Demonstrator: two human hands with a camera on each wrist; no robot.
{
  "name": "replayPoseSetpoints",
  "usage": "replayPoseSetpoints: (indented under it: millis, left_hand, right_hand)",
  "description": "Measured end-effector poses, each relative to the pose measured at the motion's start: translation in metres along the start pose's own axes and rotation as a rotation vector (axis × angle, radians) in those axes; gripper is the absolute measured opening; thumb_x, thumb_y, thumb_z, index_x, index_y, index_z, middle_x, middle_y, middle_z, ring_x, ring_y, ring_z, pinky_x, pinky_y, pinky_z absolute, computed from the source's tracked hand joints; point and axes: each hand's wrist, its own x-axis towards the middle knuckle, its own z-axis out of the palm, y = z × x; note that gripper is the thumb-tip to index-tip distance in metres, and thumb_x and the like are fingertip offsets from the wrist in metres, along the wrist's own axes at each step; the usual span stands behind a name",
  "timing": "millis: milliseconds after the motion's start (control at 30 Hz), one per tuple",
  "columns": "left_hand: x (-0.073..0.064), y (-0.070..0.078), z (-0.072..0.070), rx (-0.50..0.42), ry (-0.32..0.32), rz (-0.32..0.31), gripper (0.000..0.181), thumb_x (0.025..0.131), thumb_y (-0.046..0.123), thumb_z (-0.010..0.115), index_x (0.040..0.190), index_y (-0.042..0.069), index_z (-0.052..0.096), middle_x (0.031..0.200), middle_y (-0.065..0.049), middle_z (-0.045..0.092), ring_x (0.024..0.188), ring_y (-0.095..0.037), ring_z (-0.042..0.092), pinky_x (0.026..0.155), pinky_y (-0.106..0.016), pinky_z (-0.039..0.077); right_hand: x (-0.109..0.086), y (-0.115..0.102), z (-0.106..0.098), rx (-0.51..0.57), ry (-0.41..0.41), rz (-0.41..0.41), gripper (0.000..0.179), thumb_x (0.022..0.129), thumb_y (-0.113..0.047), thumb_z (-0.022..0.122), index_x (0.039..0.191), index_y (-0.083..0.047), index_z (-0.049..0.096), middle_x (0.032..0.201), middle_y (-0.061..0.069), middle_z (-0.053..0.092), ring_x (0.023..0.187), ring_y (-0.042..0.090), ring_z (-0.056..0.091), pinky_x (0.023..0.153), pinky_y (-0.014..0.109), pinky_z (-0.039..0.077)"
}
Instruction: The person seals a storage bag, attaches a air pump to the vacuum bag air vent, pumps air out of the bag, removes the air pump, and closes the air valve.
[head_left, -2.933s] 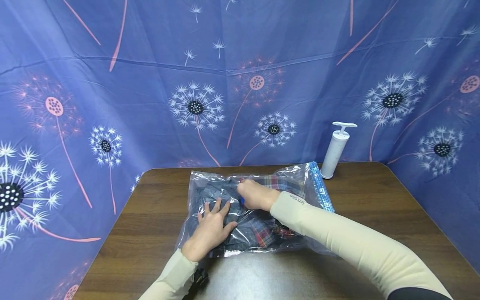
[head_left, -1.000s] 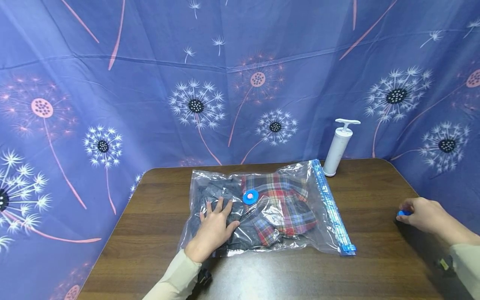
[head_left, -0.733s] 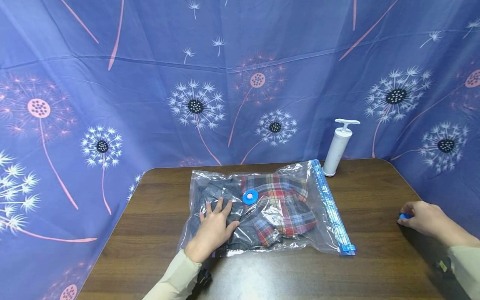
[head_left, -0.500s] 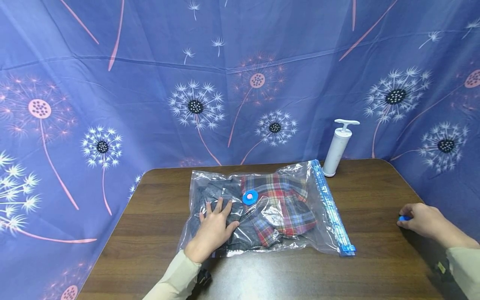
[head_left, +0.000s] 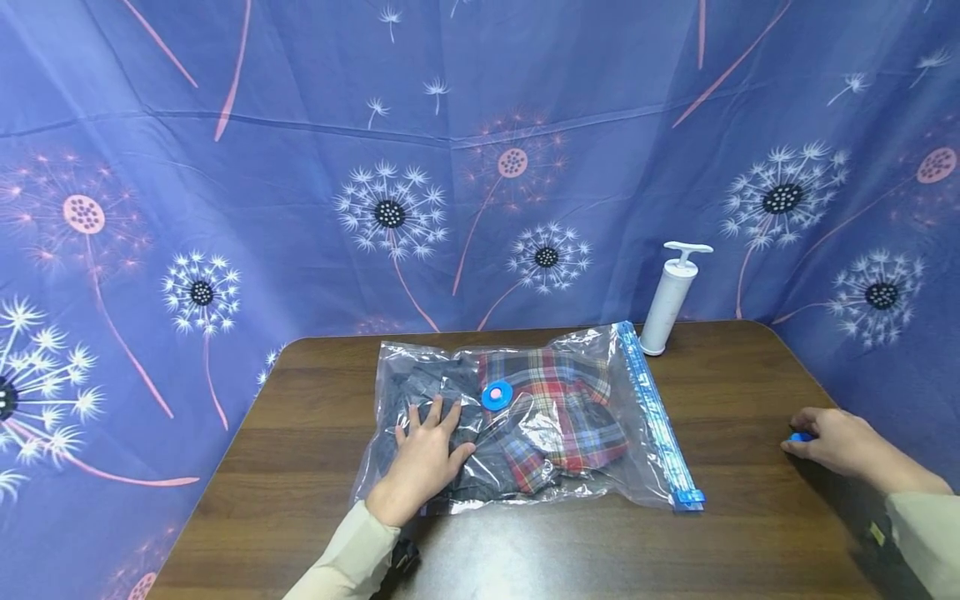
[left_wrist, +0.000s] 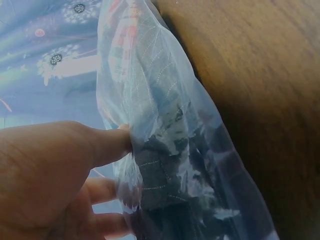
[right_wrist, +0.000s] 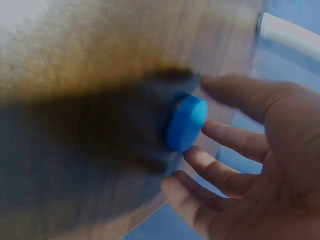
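Observation:
A clear vacuum storage bag [head_left: 645, 475] with dark and plaid clothes [head_left: 558, 392] inside lies flat on the table. My left hand [head_left: 420, 462] rests on its left part, fingers spread; in the left wrist view the thumb and fingers touch the plastic. The bag's round blue valve [head_left: 497, 396] with a pink centre is uncovered. At the table's right side my right hand [head_left: 840, 442] is around a round blue cap [right_wrist: 187, 122]. In the right wrist view the cap sits on the table, the fingers loosely spread about it and the thumb tip slightly apart from it.
A white hand pump [head_left: 669, 304] with a T-handle stands upright at the back, beside the bag's blue zip edge [head_left: 656, 417]. A blue slider [head_left: 688, 498] sits at the zip's near end. Patterned blue cloth [head_left: 300, 167] hangs behind the wooden table [head_left: 300, 450].
My right hand has gone from the bag's valve to the table's right side, where the blue cap now is. It has barely moved in the last second. The left hand has stayed on the bag.

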Motion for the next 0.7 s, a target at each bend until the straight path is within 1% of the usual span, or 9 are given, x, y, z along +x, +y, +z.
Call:
replayPoseSetpoints:
  millis: [100,200,300,400,467,567,700]
  left_hand:
    - [0.000,0.000,-0.001,-0.004,-0.008,-0.001,0.066,0.096,0.041,0.071,0.152,0.011,0.052,0.159,-0.027,0.040,0.140,-0.069,0.029,0.102,-0.086,0.032]
    - [0.001,0.000,-0.001,-0.007,-0.011,-0.001,0.066,0.097,0.042,0.071,0.152,0.011,0.052,0.159,-0.028,0.040,0.140,-0.070,0.028,0.102,-0.086,0.031]
    - [0.001,0.000,-0.002,-0.007,-0.014,-0.006,0.067,0.096,0.042,0.071,0.152,0.011,0.051,0.160,-0.027,0.039,0.140,-0.070,0.028,0.103,-0.086,0.031]
    - [0.001,0.000,-0.003,-0.007,-0.014,-0.008,0.067,0.097,0.043,0.070,0.152,0.012,0.051,0.160,-0.027,0.039,0.140,-0.070,0.028,0.103,-0.086,0.031]
    - [0.000,0.000,-0.003,-0.007,-0.014,-0.008,0.066,0.097,0.043,0.070,0.152,0.012,0.051,0.160,-0.027,0.040,0.140,-0.069,0.028,0.103,-0.085,0.032]
    - [0.000,0.001,-0.004,-0.003,-0.006,0.000,0.066,0.096,0.043,0.070,0.151,0.011,0.052,0.159,-0.027,0.042,0.139,-0.069,0.030,0.102,-0.085,0.033]
    - [0.000,0.000,-0.005,0.001,0.001,-0.001,0.065,0.096,0.041,0.072,0.150,0.010,0.053,0.157,-0.027,0.044,0.139,-0.070,0.031,0.101,-0.086,0.033]
  right_hand:
    - [0.005,-0.003,-0.008,0.014,-0.003,0.012,0.057,0.084,-0.030,0.082,0.109,0.018,0.061,0.099,0.035,0.069,0.091,0.053,0.066,0.075,0.061,0.053]
    - [0.013,-0.009,-0.018,0.028,-0.010,0.036,0.077,0.089,-0.038,0.078,0.124,0.024,0.049,0.109,0.046,0.061,0.099,0.061,0.060,0.077,0.065,0.052]
    - [0.023,-0.018,-0.028,0.064,0.024,0.033,0.091,0.089,-0.042,0.078,0.134,0.026,0.038,0.117,0.054,0.051,0.106,0.068,0.052,0.080,0.070,0.049]
    - [0.036,-0.032,-0.038,0.099,0.059,0.024,0.099,0.089,-0.045,0.077,0.143,0.024,0.029,0.125,0.056,0.044,0.111,0.069,0.047,0.085,0.075,0.044]
    - [0.046,-0.042,-0.044,0.129,0.081,0.025,0.103,0.090,-0.046,0.076,0.146,0.024,0.025,0.128,0.055,0.042,0.113,0.069,0.045,0.088,0.076,0.042]
    - [0.060,-0.059,-0.055,0.173,0.089,0.034,0.109,0.092,-0.049,0.073,0.151,0.023,0.015,0.134,0.054,0.038,0.119,0.068,0.042,0.091,0.078,0.039]
    - [0.081,-0.080,-0.064,0.259,0.119,0.040,0.112,0.093,-0.051,0.072,0.156,0.016,0.008,0.142,0.050,0.036,0.126,0.066,0.039,0.096,0.077,0.037]
